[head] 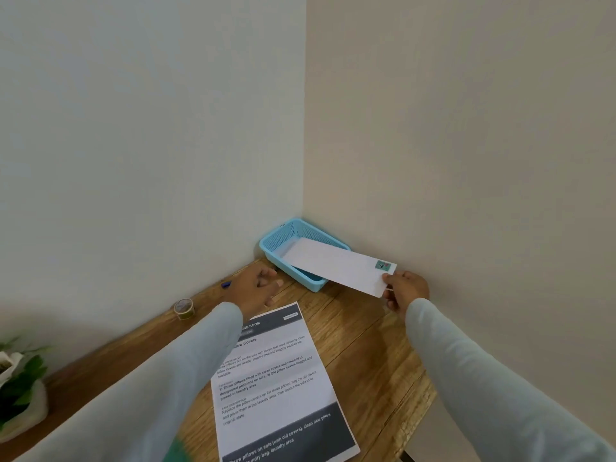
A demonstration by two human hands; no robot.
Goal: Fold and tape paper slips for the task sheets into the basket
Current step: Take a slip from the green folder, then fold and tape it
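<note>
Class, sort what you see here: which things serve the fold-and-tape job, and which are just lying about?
For the job: folded slip, pinched by the right hand; blue basket; tape roll; task sheet.
Lying about: blue pen; plant.

Count on record:
- One blue basket (271, 251).
- One folded paper slip (336, 266).
- One printed task sheet (280, 388).
- One tape roll (184, 308).
- One blue pen (226, 284), partly hidden.
- One potted plant (16, 371).
- Two hands: left hand (261, 288) and right hand (405, 290).
</note>
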